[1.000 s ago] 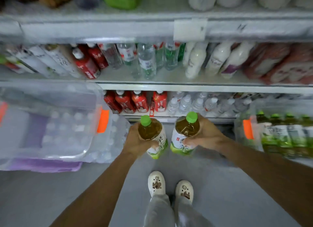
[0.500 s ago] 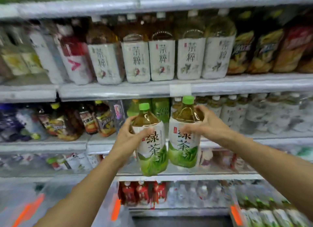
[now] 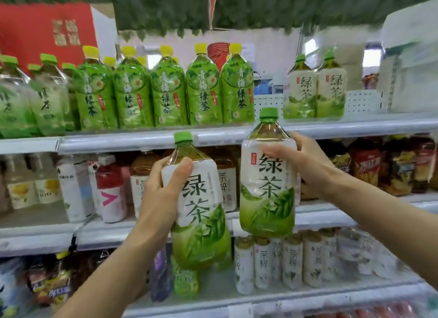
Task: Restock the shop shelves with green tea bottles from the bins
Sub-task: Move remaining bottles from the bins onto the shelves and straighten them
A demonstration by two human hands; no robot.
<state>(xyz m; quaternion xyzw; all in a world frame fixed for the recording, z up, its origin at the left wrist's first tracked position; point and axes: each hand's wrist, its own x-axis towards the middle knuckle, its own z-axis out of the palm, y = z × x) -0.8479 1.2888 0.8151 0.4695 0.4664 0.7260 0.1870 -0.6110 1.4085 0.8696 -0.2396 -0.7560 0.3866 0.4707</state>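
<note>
My left hand [image 3: 163, 189] grips a big green tea bottle [image 3: 201, 213] with a green cap and a white-and-green label, held upright in front of the middle shelves. My right hand [image 3: 305, 161] grips a second, identical bottle [image 3: 267, 189], held a little higher, its cap level with the top shelf's edge [image 3: 142, 139]. On the top shelf at the right stand two matching green tea bottles [image 3: 315, 90], with a gap to their left.
A row of bright green, yellow-capped tea bottles [image 3: 166, 90] fills the top shelf's middle and left. The shelf below carries white-labelled tea bottles [image 3: 227, 180] and dark bottles [image 3: 388, 168] at right. Small white bottles [image 3: 294, 263] line the lower shelf. A red box [image 3: 45, 30] sits top left.
Both hands have lifted their bottles from near the floor up past the lower shelves to the level of the top shelf. The view has swung upward with them; the bins have left the frame.
</note>
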